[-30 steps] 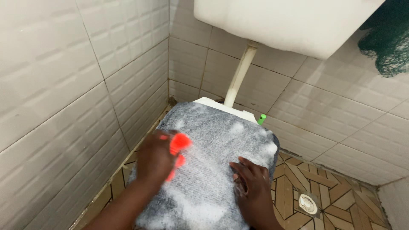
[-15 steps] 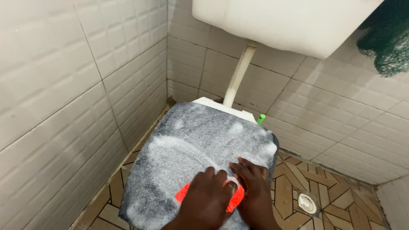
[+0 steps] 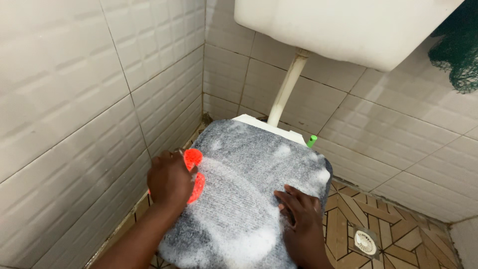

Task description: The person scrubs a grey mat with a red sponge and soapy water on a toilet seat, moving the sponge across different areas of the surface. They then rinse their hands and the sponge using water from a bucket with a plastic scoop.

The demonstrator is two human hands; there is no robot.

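Note:
A grey soapy mat [image 3: 249, 184] lies draped over a white toilet [image 3: 259, 124], covered in patches of foam. My left hand [image 3: 169, 180] grips an orange scrubbing brush [image 3: 195, 174] and presses it on the mat's left edge. My right hand [image 3: 301, 219] lies flat with fingers spread on the mat's right side, holding it down.
White tiled walls close in on the left and behind. A white cistern [image 3: 343, 27] hangs above, with a white pipe [image 3: 288, 87] running down. A small green cap [image 3: 312, 141] sits behind the mat. A floor drain [image 3: 366, 242] is set in the brown patterned floor. A green net [image 3: 458, 47] hangs top right.
My left hand has swept the orange brush from the mat's lower middle, beside my right hand, back up to its left edge. My right hand has stayed in place.

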